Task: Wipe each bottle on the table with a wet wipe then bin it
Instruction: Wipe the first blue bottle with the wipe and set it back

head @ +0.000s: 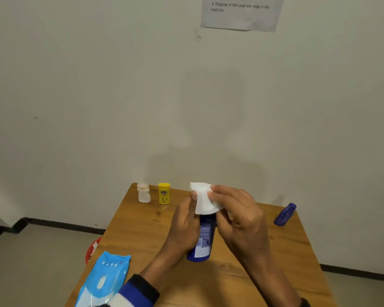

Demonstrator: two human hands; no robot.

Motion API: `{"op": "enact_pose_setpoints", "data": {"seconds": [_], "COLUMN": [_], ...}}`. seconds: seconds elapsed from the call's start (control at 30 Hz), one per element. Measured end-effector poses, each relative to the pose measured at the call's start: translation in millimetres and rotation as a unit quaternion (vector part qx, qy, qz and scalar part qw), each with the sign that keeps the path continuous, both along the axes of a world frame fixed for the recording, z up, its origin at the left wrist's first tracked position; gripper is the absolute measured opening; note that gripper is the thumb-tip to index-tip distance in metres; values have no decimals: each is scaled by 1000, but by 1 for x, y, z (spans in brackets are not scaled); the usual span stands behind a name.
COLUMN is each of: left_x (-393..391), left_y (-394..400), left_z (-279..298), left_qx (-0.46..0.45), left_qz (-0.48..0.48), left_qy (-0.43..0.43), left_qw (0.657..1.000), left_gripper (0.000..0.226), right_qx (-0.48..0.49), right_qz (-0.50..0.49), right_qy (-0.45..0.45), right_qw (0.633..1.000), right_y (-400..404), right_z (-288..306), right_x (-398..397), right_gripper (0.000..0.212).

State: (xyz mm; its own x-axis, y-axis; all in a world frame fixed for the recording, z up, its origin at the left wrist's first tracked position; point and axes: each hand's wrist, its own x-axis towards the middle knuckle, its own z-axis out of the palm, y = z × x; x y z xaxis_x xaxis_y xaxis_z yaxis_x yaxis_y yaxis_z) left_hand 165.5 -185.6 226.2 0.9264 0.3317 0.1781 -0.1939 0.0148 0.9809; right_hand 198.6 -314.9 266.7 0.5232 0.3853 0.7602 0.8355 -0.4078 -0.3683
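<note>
While your left hand wraps closed around the tall blue bottle at mid-table, your right hand pinches the white wet wipe draped over its top. The plastic probably feels light, rigid and slick when damp, so grip its labelled middle firmly.

held bottle dark blue, white label; wipe white; jar yellow; pack light blue, perhaps dotted
</note>
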Motion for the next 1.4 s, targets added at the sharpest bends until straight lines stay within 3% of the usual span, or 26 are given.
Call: {"op": "enact_pose_setpoints", "data": {"seconds": [0.07,0.17,0.23,0.33,0.47,0.6,0.83,0.97,1.03,1.1,1.17,1.23,1.3,1.4], "left_x": [0,0,-2,-1,0,0,5,7,6,6,8,8,7,6], "left_y": [3,5,4,6,4,-1,2,11,14,15,14,14,15,17], "left_z": [0,-3,-4,-4,-1,-6,3,-2,-6,-8,-7,-5,-2,2], "left_qx": [24,53,61,42,112,154,154,218,243,258,266,258,234,198], "left_qz": [-12,-35,-48,-65,-90,-97,-116,-92,-85,-82,-79,-83,-85,-82], "left_qy": [-14,-17,-11,-3,-30,-31,-57,-66,-60,-56,-56,-68,-67,-56], "left_qw": [1000,998,997,997,989,983,980,969,964,961,959,960,966,975], "left_gripper": [51,52,53,60,52,41,44,44,47,54,54,44,28,23], "right_qx": [14,46,2,-84,-187,-217,-62,203,282,253,160,-16,-171,-136], "right_qz": [11,50,58,65,36,15,11,16,-4,-21,9,58,84,98], "right_qy": [27,202,287,289,272,295,346,451,462,425,357,303,236,270], "right_qw": [999,977,956,951,943,930,936,869,841,869,920,951,953,948], "right_y": [-5,-9,-13,-17,-12,-12,-20,-35,-46,-52,-46,-33,-23,-22], "right_z": [1,12,21,28,34,32,27,37,43,46,44,30,14,13], "right_x": [4,16,22,22,14,14,17,30,37,36,26,9,-4,-5], "right_gripper": [22,21,22,19,23,18,8,7,7,9,14,13,25,40]}}
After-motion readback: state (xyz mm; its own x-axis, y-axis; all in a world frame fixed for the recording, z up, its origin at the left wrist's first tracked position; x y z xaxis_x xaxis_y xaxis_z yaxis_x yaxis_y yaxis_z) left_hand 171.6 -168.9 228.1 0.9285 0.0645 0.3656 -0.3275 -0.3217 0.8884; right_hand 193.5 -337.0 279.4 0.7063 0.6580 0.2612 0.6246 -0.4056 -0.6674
